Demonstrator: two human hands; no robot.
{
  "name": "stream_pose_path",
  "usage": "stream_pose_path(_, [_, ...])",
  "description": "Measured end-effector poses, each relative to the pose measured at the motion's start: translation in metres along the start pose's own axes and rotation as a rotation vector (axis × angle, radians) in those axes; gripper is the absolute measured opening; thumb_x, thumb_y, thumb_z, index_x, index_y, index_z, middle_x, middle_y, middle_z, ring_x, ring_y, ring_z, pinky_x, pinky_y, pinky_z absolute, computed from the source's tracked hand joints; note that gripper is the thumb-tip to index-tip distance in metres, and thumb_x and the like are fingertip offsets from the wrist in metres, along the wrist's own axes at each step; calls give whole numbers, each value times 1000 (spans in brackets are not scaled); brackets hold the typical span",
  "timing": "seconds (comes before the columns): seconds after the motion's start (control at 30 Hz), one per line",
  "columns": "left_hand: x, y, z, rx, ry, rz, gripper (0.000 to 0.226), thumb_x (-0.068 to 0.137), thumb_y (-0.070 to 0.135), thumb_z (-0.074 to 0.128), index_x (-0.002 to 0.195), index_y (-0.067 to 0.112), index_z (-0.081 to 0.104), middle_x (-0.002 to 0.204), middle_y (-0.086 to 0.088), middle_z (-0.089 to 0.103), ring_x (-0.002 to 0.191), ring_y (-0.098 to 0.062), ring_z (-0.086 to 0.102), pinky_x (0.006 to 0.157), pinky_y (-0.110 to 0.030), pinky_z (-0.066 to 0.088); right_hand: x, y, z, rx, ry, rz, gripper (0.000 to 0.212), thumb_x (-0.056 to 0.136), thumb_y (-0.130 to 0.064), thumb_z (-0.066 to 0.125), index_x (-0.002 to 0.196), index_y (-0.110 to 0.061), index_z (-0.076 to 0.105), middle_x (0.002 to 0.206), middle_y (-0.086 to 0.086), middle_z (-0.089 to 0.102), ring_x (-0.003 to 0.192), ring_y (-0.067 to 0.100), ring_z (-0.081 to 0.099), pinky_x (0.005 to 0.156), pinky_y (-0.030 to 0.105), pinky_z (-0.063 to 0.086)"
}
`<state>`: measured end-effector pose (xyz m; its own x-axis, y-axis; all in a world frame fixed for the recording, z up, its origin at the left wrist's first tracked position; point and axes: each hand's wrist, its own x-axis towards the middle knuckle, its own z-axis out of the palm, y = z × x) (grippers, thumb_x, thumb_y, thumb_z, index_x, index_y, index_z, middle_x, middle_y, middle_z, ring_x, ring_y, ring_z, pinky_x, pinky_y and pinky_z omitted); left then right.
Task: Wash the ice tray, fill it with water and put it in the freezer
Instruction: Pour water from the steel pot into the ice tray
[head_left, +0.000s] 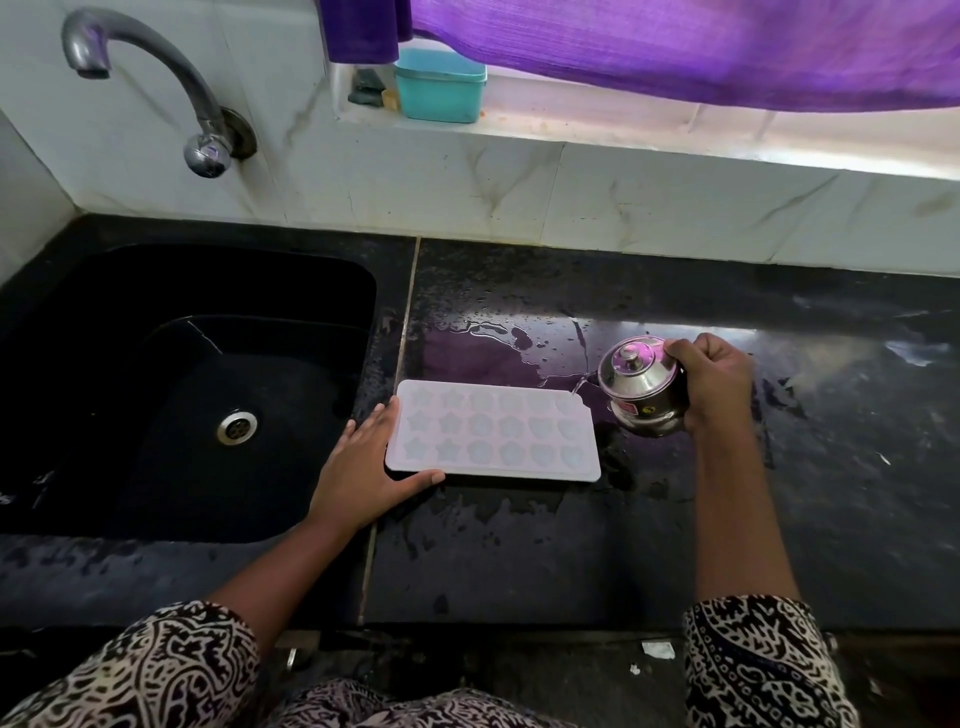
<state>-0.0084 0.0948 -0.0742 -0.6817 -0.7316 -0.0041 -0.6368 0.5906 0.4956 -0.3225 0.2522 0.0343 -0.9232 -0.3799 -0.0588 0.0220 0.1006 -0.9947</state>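
Steadily, the right hand (714, 382) grasps the pot (641, 387), trickling water into the 2 o'clock corner of the ice tray (493, 434); the left hand (363, 467), fingers flat, braces its 8 o'clock corner on the counter (519, 545). Keep the tilt slight.

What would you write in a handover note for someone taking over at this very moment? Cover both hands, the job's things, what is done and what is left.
Left hand: open, straight fingers steadying the ice tray at its left end.
Right hand: grips the steel kettle, tilted, pouring a thin stream into the tray's far right corner.
The tray lies flat on the wet counter, right of the sink.
Done: washing presumably; filling is under way.
Left: fill the other cells, then carry the tray level to the freezer, which is not in view.
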Motion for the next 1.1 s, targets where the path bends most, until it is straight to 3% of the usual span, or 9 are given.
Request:
stream_pose_path(0.43, [-1,2,-1,-15,9,2,128,54,99,26,155,20,13,159,6,22,146,-5,12,117,-28,3,-2,1,0,-26,-9,-46,30,74,-5,64,54,-15,43,58,6,46,52,12,42,52,25,39])
stream_pose_path(0.9, [0,1,-1,-2,8,-2,130,53,100,25,155,20,13,159,5,23,146,-5,12,117,-27,4,-2,0,-2,-20,0,-21,29,76,-7,64,57,-17,46,60,2,51,56,13,48,53,25,43])
stream_pose_path(1.1, [-1,1,0,-7,6,-2,130,53,100,25,155,20,12,159,5,22,146,-5,12,117,-28,4,0,-2,-3,113,-6,37,36,72,-6,65,44,-20,47,48,-5,50,55,16,46,57,29,41])
